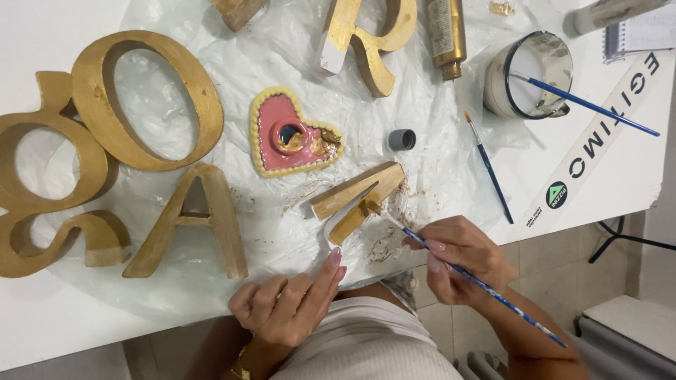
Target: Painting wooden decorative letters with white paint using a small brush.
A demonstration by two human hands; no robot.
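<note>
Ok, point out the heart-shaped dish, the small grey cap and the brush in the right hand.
heart-shaped dish (276, 116), head view, on its pink inner floor.
small grey cap (401, 139), head view, on its side wall.
brush (493, 292), head view, mid blue handle below the right hand (461, 257).

Bright, even light, soft shadows, mild glare on plastic sheet.

Left hand loosely curled, forefinger extended; right hand pinched shut.
</note>
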